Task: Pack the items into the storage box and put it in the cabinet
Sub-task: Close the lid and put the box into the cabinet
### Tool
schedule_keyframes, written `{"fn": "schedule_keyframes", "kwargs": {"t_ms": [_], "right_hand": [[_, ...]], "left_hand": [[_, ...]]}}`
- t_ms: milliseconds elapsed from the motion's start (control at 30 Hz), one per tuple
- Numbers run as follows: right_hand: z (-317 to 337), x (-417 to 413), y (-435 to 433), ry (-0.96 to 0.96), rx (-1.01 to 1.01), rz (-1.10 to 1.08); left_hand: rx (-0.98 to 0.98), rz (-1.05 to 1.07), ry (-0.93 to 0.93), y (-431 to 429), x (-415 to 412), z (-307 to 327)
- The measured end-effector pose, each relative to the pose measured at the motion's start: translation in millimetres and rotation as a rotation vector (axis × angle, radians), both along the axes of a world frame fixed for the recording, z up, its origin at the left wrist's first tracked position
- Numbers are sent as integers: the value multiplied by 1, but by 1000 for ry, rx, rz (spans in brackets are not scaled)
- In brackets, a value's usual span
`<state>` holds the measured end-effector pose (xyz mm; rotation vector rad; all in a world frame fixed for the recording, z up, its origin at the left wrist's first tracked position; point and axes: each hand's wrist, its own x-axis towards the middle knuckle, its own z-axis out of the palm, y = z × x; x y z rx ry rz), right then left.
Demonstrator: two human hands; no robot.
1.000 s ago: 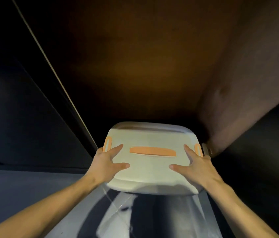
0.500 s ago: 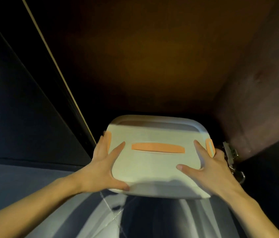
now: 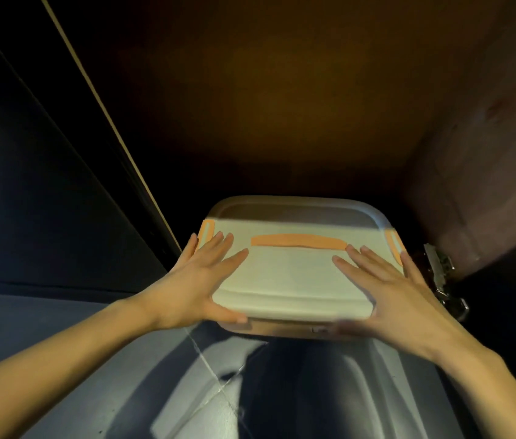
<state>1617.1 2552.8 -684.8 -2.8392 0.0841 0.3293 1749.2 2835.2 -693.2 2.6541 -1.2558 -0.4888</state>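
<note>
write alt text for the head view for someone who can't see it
Two bare hands, left hand and right hand, press flat on the white lid of a storage box with orange clips, at the mouth of a dark cabinet. A metal hinge shows at right.

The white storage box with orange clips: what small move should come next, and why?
Probably a gentle push straight forward. The white lidded storage box with orange clips sits at the dark cabinet opening, its near edge overhanging, with the left hand and right hand flat on the lid.
</note>
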Motion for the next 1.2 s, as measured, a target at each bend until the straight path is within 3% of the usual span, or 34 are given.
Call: {"fn": "schedule_keyframes", "kwargs": {"t_ms": [433,633,767,1067,1133,1200], "right_hand": [[-8,58,-27,-158,-74,5],[-13,69,-22,-84,-192,44],[-15,68,-19,-67,-227,68],[-20,52,-13,-63,-272,64],[-24,48,-14,-106,-270,64],[-29,43,-16,-189,-233,44]], "left_hand": [[248,7,-279,-45,31,-2],[405,-87,-405,-52,32,-15],[384,-188,-511,-50,30,-21],[399,-229,-536,-43,20,-30],[322,-149,-475,-40,17,-29],[114,-27,-355,-39,16,-28]]}}
